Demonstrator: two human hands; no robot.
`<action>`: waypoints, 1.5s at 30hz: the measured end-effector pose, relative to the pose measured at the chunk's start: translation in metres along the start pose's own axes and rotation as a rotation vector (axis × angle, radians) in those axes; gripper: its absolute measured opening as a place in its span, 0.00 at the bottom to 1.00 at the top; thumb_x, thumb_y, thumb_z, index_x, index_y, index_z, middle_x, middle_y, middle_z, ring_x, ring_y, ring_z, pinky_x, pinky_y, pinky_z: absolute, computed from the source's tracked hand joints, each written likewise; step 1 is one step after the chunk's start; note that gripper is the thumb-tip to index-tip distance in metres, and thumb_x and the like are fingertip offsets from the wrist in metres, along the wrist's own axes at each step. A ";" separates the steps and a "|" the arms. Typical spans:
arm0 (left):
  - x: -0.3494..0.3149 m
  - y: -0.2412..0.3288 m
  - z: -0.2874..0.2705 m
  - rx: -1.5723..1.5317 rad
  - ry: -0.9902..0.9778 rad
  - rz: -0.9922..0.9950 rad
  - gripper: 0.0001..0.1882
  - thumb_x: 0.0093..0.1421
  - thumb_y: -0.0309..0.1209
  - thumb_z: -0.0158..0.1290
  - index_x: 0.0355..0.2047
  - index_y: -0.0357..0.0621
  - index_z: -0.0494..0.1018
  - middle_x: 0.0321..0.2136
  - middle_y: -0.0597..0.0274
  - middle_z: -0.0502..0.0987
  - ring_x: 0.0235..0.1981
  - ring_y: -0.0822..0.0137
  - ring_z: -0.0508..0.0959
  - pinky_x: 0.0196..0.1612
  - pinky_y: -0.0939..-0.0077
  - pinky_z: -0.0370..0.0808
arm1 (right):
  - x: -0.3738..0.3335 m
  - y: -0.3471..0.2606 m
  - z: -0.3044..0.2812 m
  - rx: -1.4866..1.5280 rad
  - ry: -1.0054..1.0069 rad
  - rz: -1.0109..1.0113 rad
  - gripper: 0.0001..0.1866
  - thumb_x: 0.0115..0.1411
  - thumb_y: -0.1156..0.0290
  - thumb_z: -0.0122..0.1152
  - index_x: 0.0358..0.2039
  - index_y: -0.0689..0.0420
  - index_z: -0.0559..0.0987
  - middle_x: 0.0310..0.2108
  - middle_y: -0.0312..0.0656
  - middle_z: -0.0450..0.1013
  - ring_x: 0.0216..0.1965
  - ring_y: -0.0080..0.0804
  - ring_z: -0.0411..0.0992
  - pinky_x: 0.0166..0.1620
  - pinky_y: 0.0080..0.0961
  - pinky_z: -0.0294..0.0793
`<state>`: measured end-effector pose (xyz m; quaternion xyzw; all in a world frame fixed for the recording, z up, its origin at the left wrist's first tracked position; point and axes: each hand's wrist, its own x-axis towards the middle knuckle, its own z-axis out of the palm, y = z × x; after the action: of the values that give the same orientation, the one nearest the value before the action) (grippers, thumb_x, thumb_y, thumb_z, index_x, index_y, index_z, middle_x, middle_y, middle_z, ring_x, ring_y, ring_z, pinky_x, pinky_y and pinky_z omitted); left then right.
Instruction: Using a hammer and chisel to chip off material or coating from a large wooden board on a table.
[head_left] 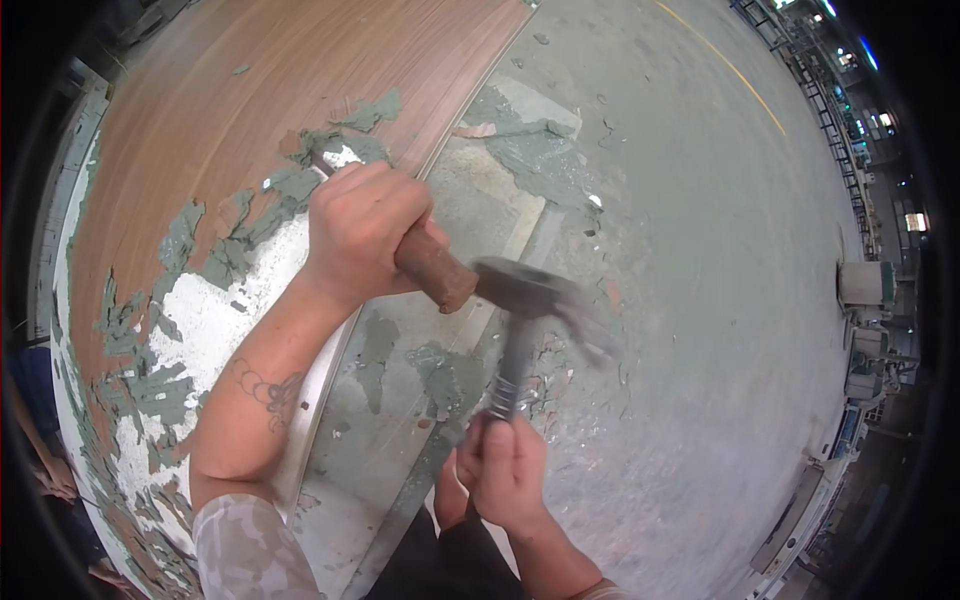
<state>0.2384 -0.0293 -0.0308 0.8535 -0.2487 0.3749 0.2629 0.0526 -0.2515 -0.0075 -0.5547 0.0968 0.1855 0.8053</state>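
My left hand [365,230] is wrapped round the thick wooden handle [437,268] of a chisel. Its narrow metal blade [322,164] points up and left, meeting grey-green flakes [290,185] on a wood-grain panel [240,90]; the very tip is hard to make out. In my right hand [508,470] is a claw hammer [515,350], gripped by its dark shaft. The hammer head [525,287] is smeared by motion and lies close against the butt of the chisel handle; whether they touch I cannot tell. White backing [215,320] shows where the panel's surface is broken away.
Right of the panel's raised edge, a grey-green floor [690,280] carries peeled pieces [545,160] and small debris. My foot [452,500] stands just behind my right hand. Another person's hand [62,480] shows at the far left. Machinery [865,285] lines the right rim.
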 end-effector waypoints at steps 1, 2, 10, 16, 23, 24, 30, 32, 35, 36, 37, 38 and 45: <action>0.002 0.001 0.001 -0.022 0.006 0.008 0.12 0.40 0.21 0.60 0.21 0.44 0.67 0.18 0.59 0.68 0.19 0.55 0.71 0.24 0.64 0.67 | -0.001 -0.003 -0.001 0.014 0.008 0.031 0.29 0.75 0.42 0.53 0.30 0.55 0.63 0.18 0.34 0.58 0.15 0.21 0.54 0.19 0.23 0.55; 0.005 0.001 0.002 -0.022 0.006 0.005 0.12 0.40 0.21 0.60 0.21 0.44 0.67 0.18 0.59 0.68 0.19 0.55 0.71 0.24 0.64 0.67 | -0.010 0.011 -0.003 0.470 -0.013 -0.096 0.17 0.76 0.61 0.52 0.32 0.57 0.64 0.21 0.37 0.62 0.18 0.25 0.60 0.22 0.25 0.62; 0.009 -0.002 0.002 -0.045 0.031 -0.014 0.12 0.39 0.20 0.60 0.20 0.44 0.67 0.18 0.58 0.68 0.19 0.55 0.71 0.24 0.64 0.66 | -0.005 0.054 0.014 0.539 -0.040 -0.262 0.24 0.77 0.45 0.48 0.35 0.54 0.65 0.19 0.35 0.59 0.16 0.23 0.55 0.20 0.25 0.55; 0.002 -0.010 0.003 0.009 0.038 -0.002 0.15 0.39 0.28 0.64 0.21 0.48 0.66 0.19 0.62 0.70 0.20 0.58 0.72 0.24 0.65 0.67 | -0.004 0.034 0.018 0.283 -0.125 -0.036 0.30 0.73 0.36 0.51 0.36 0.54 0.66 0.20 0.32 0.61 0.17 0.23 0.55 0.19 0.25 0.56; -0.001 -0.042 -0.009 0.168 0.041 -0.193 0.15 0.39 0.25 0.68 0.25 0.45 0.72 0.21 0.57 0.74 0.24 0.52 0.77 0.29 0.63 0.72 | 0.000 0.048 0.013 -0.018 -0.066 0.117 0.30 0.73 0.36 0.51 0.36 0.54 0.66 0.17 0.32 0.56 0.16 0.22 0.55 0.19 0.25 0.56; -0.001 -0.043 -0.013 0.177 0.045 -0.190 0.15 0.39 0.25 0.68 0.25 0.45 0.72 0.21 0.57 0.74 0.24 0.52 0.77 0.29 0.63 0.72 | -0.002 0.048 0.005 -0.018 -0.076 0.113 0.30 0.73 0.36 0.51 0.36 0.54 0.66 0.17 0.32 0.56 0.16 0.22 0.55 0.19 0.25 0.56; 0.000 0.015 0.006 -0.011 -0.054 0.054 0.15 0.40 0.28 0.68 0.23 0.46 0.71 0.20 0.61 0.72 0.22 0.57 0.76 0.26 0.65 0.69 | 0.002 0.028 -0.054 0.044 0.065 0.060 0.31 0.74 0.34 0.44 0.35 0.53 0.63 0.15 0.31 0.51 0.12 0.20 0.49 0.15 0.25 0.52; -0.003 0.033 0.016 -0.056 -0.086 0.083 0.14 0.37 0.34 0.63 0.20 0.52 0.67 0.18 0.66 0.68 0.21 0.62 0.73 0.26 0.67 0.67 | 0.007 0.023 -0.064 0.007 0.137 0.037 0.31 0.75 0.34 0.41 0.34 0.53 0.62 0.14 0.30 0.49 0.11 0.20 0.47 0.13 0.24 0.50; -0.002 0.032 0.015 -0.072 -0.039 0.068 0.15 0.37 0.33 0.63 0.20 0.51 0.66 0.18 0.66 0.67 0.20 0.62 0.72 0.24 0.67 0.66 | 0.013 0.012 -0.070 -0.037 0.125 -0.027 0.31 0.75 0.34 0.40 0.34 0.53 0.62 0.14 0.30 0.49 0.11 0.19 0.46 0.13 0.23 0.48; -0.003 0.031 0.014 -0.072 -0.041 0.068 0.15 0.37 0.33 0.63 0.20 0.51 0.66 0.18 0.66 0.67 0.20 0.62 0.72 0.24 0.67 0.66 | 0.014 0.010 -0.068 -0.040 0.125 -0.045 0.31 0.75 0.35 0.40 0.34 0.53 0.62 0.14 0.30 0.49 0.11 0.19 0.45 0.13 0.23 0.47; -0.004 0.028 0.011 -0.049 -0.006 0.053 0.15 0.38 0.32 0.63 0.20 0.51 0.66 0.18 0.66 0.67 0.19 0.62 0.72 0.23 0.67 0.66 | 0.015 0.007 -0.066 -0.039 0.127 -0.048 0.31 0.75 0.35 0.40 0.34 0.53 0.62 0.14 0.30 0.49 0.11 0.19 0.45 0.13 0.23 0.47; -0.005 0.026 0.009 -0.024 0.029 0.038 0.15 0.38 0.32 0.63 0.20 0.50 0.66 0.17 0.66 0.67 0.19 0.61 0.72 0.23 0.67 0.66 | 0.015 0.005 -0.063 -0.028 0.104 -0.038 0.31 0.76 0.35 0.40 0.34 0.53 0.62 0.14 0.30 0.49 0.11 0.19 0.45 0.13 0.24 0.47; 0.007 0.012 0.015 0.024 0.055 0.002 0.18 0.34 0.29 0.65 0.21 0.50 0.66 0.17 0.65 0.67 0.18 0.59 0.72 0.21 0.65 0.66 | 0.009 0.005 -0.054 -0.040 -0.035 -0.021 0.28 0.77 0.39 0.41 0.36 0.55 0.63 0.15 0.32 0.53 0.12 0.19 0.48 0.14 0.23 0.49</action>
<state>0.2426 -0.0491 -0.0312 0.8458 -0.2377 0.4013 0.2588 0.0616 -0.2982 -0.0353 -0.5686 0.0733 0.1887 0.7973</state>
